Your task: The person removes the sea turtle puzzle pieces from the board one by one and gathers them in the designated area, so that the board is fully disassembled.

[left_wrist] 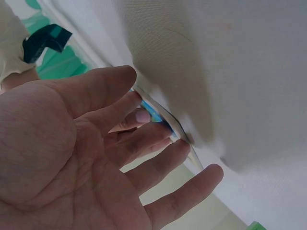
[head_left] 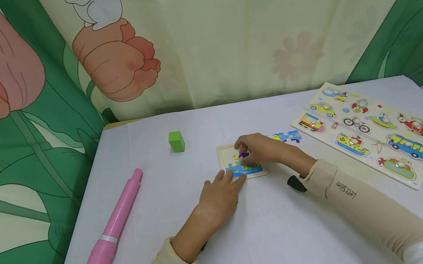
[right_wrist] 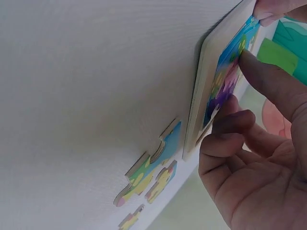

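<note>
Right hand (head_left: 261,148), fingers narrow, appears to pinch purple piece (right_wrist: 221,97) over puzzle tray (head_left: 221,158) on table (head_left: 255,237); your left hand (head_left: 219,196), fingers spread, touches tray's near edge. Fitting apparently underway; next move likely calls for aligning, pressing flat.

Beneath the hands (head_left: 219,196), a matt wooden puzzle tray (right_wrist: 207,79); left of them, a smooth, glossy plastic wand (head_left: 117,219); around them, a matt, cloth-covered worktop (head_left: 280,233).
</note>
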{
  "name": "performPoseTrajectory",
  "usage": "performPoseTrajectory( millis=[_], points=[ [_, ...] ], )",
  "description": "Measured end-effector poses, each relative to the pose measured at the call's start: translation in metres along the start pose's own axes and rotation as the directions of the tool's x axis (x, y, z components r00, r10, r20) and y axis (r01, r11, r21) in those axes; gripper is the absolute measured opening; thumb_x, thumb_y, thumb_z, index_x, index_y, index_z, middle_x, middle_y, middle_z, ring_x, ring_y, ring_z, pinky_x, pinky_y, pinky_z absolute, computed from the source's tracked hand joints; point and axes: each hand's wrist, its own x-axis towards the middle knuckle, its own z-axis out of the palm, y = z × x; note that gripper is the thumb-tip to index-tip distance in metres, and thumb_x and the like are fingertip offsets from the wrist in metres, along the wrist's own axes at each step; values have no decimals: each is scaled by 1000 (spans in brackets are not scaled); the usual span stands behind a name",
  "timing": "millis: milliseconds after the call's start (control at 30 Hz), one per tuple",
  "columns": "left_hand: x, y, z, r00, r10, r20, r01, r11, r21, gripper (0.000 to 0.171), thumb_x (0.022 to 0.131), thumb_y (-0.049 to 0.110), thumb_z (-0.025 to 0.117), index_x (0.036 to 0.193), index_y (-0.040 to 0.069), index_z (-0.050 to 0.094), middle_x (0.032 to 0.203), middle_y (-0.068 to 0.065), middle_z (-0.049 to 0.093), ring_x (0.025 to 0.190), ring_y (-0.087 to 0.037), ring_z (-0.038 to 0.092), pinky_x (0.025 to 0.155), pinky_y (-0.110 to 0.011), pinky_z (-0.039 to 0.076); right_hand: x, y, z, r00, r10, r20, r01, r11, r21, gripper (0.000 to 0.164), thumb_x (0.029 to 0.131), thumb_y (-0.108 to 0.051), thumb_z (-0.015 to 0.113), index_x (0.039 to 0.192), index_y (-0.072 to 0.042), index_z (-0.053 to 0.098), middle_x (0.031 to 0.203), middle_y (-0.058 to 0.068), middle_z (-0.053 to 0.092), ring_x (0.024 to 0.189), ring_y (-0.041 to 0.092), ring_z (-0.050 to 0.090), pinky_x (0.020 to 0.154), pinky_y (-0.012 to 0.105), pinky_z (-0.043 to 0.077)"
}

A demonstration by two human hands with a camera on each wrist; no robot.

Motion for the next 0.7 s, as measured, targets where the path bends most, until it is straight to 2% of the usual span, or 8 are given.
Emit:
performPoseTrajectory(
  millis=[267,600,700],
  points=[
    [1,1,-1,1000,-7,7,7,1000,-7,49,105,21,59,153,26,51,155,-8,49,142,-27,46,100,-51,51,-2,4,-1,993,-99,-57,101,995,27,29,91,-7,79,116,-2,65,106,9,67,99,25,62,91,41,51],
    [2,2,-2,1000,-10,13,11,1000,-9,50,105,21,60,154,25,51,155,-7,49,142,-27,46,100,-51,50,-6,13,-2,985,-140,-102,153,979,135,21,95,-1,72,115,-6,68,101,8,68,85,19,67,79,36,54],
    [1,2,-2,1000,-11,14,12,1000,-15,49,105,20,60,153,25,52,154,-8,49,142,-27,46,100,-52,50,-7,17,-5,977,-169,-129,189,969,162,20,96,-1,70,115,-6,71,99,6,69,84,19,69,80,37,55]
  ],
)
